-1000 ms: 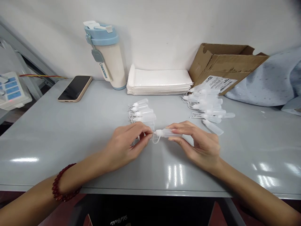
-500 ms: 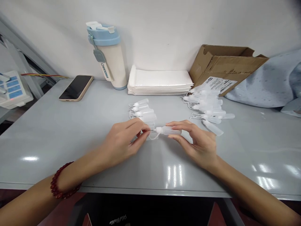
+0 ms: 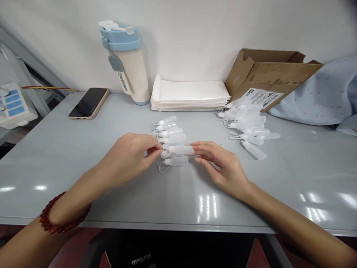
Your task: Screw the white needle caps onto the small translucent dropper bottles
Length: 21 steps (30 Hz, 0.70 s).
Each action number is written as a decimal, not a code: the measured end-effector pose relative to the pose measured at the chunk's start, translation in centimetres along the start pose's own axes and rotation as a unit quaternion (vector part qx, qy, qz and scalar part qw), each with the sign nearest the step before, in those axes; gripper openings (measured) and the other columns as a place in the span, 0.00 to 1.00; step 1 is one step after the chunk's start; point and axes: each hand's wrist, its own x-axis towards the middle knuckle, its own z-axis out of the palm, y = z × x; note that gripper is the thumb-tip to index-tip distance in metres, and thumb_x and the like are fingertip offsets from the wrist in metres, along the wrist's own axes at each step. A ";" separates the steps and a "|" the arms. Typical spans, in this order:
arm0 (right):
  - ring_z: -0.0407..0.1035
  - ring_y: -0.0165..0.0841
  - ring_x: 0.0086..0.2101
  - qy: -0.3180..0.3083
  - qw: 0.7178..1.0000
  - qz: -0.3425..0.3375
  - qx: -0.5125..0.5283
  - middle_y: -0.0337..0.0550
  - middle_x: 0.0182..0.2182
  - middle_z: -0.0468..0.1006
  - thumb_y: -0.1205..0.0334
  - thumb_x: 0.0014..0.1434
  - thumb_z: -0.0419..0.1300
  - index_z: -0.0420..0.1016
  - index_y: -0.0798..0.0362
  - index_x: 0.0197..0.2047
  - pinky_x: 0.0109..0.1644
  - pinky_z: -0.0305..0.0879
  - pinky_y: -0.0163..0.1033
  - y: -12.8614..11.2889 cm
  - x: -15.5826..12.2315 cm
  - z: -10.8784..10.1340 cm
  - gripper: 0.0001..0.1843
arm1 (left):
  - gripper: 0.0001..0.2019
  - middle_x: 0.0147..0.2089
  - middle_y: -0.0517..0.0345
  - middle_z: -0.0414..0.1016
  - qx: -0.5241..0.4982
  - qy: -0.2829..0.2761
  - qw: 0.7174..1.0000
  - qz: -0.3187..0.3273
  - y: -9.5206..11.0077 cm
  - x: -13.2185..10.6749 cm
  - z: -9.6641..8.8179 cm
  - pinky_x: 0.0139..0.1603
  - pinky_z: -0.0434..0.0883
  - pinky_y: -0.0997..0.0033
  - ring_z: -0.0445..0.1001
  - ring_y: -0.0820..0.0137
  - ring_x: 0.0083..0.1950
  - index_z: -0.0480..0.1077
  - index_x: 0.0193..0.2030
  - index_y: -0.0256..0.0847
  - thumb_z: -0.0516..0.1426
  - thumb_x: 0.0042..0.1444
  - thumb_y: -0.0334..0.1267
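Observation:
A small translucent needle-tip bottle (image 3: 182,150) lies level between my hands, over the row of similar bottles. The fingers of my right hand (image 3: 220,163) are closed around its base end. My left hand (image 3: 136,150) pinches at its tip end; the fingers hide the exact spot they grip. A thin strap loops down from the bottle's neck. Behind it, several like bottles (image 3: 173,139) lie side by side, tips pointing left. One more bottle (image 3: 178,160) rests just in front, its strap curled on the table.
A loose heap of bottles (image 3: 248,121) lies to the right, by an open cardboard box (image 3: 275,76). White padded envelopes (image 3: 192,89) are stacked against the wall. A tumbler (image 3: 134,70) and a phone (image 3: 89,103) stand and lie at the back left of the grey table (image 3: 111,201).
Both hands have moved left with the bottle, bringing it over the row. The bottle in front of the row, mostly covered before, now shows fully.

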 end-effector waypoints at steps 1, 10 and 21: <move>0.73 0.32 0.44 -0.009 1.000 0.009 0.010 0.50 0.50 0.72 0.72 0.61 0.54 0.70 0.53 0.51 0.48 0.75 0.40 -0.1 0.0 0.0 0.15 | 0.10 0.27 0.61 0.75 0.003 -0.009 1.000 -0.012 -0.1 0.0 -0.1 0.30 0.62 0.71 0.69 0.71 0.28 0.75 0.30 0.41 0.53 0.56 0.37; 0.69 0.35 0.51 -0.071 0.997 0.039 0.003 0.47 0.51 0.72 0.68 0.62 0.52 0.71 0.50 0.52 0.52 0.73 0.42 -0.5 0.3 -0.3 0.16 | 0.11 0.29 0.63 0.77 0.024 -0.054 0.996 -0.073 -0.4 0.5 -0.8 0.31 0.63 0.71 0.71 0.71 0.30 0.76 0.31 0.43 0.52 0.55 0.38; 0.70 0.34 0.49 -0.084 0.996 0.035 -0.006 0.48 0.49 0.74 0.69 0.62 0.52 0.71 0.52 0.51 0.51 0.73 0.42 -0.7 0.3 -0.4 0.15 | 0.10 0.29 0.63 0.78 0.039 -0.044 0.996 -0.063 -1.2 0.4 -0.5 0.28 0.63 0.73 0.72 0.70 0.29 0.75 0.31 0.45 0.53 0.54 0.39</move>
